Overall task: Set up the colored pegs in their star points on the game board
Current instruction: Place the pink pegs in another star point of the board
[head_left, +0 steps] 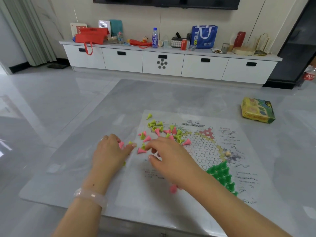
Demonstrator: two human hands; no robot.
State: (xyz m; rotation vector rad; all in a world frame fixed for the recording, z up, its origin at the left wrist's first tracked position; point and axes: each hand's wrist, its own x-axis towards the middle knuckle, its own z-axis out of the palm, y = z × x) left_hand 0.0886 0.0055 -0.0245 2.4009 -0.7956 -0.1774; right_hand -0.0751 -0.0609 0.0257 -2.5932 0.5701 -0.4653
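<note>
The paper game board [201, 147] lies flat on the table, its star of printed circles facing me. Several dark green pegs [222, 175] stand packed in the near right star point. Loose pink pegs [147, 138] and yellow-green pegs [154, 124] lie scattered over the board's far left part. My left hand [111, 153] rests off the board's left edge, its fingers curled around a pink peg [121, 144], with a yellow-green one at its fingertips. My right hand [168, 158] hovers over the board with fingers spread, its tips beside a fallen pink peg [141, 150]. Another pink peg [173, 188] lies under my right wrist.
A small beige bead [227, 153] sits on the board's right side. The yellow-green game box [258, 110] lies at the table's far right. Beyond the grey table [153, 96] stands a white TV cabinet [162, 64] crowded with bags and bottles.
</note>
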